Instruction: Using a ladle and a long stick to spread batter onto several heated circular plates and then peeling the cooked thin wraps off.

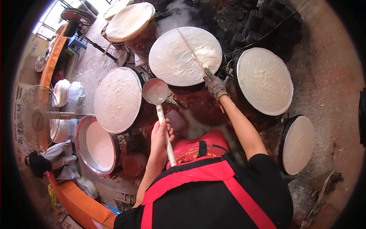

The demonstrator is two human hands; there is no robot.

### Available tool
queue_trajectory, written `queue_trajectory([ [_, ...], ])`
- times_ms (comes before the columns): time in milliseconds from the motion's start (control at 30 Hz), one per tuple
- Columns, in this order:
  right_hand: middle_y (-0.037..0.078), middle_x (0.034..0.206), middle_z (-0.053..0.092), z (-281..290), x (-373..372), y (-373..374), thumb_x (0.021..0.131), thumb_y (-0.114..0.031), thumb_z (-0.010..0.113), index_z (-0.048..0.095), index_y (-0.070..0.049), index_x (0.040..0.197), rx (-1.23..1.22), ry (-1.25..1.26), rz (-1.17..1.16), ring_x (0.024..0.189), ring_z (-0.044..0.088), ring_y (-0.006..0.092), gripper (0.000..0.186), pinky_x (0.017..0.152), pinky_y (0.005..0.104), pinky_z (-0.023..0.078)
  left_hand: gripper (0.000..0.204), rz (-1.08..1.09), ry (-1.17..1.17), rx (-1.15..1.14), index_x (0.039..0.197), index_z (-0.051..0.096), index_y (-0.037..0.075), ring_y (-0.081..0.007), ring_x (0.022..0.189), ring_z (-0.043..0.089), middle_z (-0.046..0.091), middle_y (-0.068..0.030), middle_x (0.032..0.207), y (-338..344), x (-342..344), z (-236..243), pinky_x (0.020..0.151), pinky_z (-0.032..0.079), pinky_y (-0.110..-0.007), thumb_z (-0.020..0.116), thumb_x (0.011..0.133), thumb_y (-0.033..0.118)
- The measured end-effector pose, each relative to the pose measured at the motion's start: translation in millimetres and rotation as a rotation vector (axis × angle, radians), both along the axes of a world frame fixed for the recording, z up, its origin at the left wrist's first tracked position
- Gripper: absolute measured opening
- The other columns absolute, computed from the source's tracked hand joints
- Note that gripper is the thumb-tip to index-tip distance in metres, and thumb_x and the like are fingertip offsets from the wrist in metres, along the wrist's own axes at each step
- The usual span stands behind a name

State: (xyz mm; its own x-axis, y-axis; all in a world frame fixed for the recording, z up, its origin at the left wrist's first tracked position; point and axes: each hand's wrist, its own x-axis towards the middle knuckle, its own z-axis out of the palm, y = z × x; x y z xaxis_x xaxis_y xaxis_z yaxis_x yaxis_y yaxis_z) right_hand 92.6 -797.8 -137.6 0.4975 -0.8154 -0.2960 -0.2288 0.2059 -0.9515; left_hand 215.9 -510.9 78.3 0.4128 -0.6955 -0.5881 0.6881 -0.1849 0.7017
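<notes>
My left hand (160,133) is closed round the pale handle of a ladle (155,92), its bowl up and coated with whitish batter. In my right hand (215,84), which wears a grey glove, is a long thin wooden stick (189,49). The stick slants over the far middle round griddle, across a white batter sheet (167,57). That sheet is wrinkled and bulges near the stick. Left of the ladle lies another white round sheet (117,100), and a further sheet (265,81) covers the griddle to the right.
A metal basin (81,147) of white batter stands at the left, near a fan (38,118). Black coal briquettes (254,21) are stacked at the far right. Steam rises at the back. Another round sheet (299,145) sits at the near right. A person (51,158) is at the far left edge.
</notes>
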Motion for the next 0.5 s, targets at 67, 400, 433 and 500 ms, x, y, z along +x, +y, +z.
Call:
queue_trajectory([
  [67, 0.009, 0.106, 0.059, 62, -35, 23, 0.089, -0.021, 0.044, 0.055, -0.013, 0.117, -0.342, 0.081, -0.146, 0.091, 0.055, 0.0136, 0.031, 0.078, 0.0223, 0.043, 0.021, -0.016, -0.028, 0.013, 0.101, 0.049, 0.002, -0.0083, 0.061, 0.043, 0.043, 0.0001, 0.073, -1, 5, 1, 0.042, 0.035, -0.02, 0.049, 0.092, 0.022],
  [400, 0.011, 0.102, 0.063, 77, 32, 77, 0.085, -0.013, 0.053, 0.051, -0.005, 0.123, -0.246, -0.063, -0.235, 0.089, 0.058, 0.0143, 0.039, 0.077, 0.0274, 0.046, 0.021, -0.163, 0.129, -0.008, 0.101, 0.049, 0.002, -0.0063, 0.054, 0.039, 0.043, 0.0008, 0.072, -8, 28, 1, 0.041, 0.033, -0.018, 0.049, 0.092, 0.021],
  [433, 0.01, 0.098, 0.064, 68, 22, 71, 0.085, -0.011, 0.053, 0.052, -0.004, 0.121, -0.159, -0.232, -0.212, 0.086, 0.058, 0.0127, 0.037, 0.074, 0.0266, 0.047, 0.019, -0.153, 0.128, 0.006, 0.1, 0.049, 0.003, -0.006, 0.053, 0.037, 0.042, 0.0009, 0.071, -8, 29, 3, 0.041, 0.032, -0.018, 0.048, 0.092, 0.02],
  [500, 0.01, 0.096, 0.063, 71, 2, 81, 0.085, -0.01, 0.052, 0.054, -0.002, 0.118, -0.267, -0.05, -0.499, 0.082, 0.058, 0.0114, 0.035, 0.073, 0.0244, 0.046, 0.018, -0.127, 0.141, 0.004, 0.1, 0.048, 0.003, -0.006, 0.053, 0.037, 0.042, 0.0008, 0.071, -2, 35, 1, 0.041, 0.031, -0.018, 0.048, 0.092, 0.019],
])
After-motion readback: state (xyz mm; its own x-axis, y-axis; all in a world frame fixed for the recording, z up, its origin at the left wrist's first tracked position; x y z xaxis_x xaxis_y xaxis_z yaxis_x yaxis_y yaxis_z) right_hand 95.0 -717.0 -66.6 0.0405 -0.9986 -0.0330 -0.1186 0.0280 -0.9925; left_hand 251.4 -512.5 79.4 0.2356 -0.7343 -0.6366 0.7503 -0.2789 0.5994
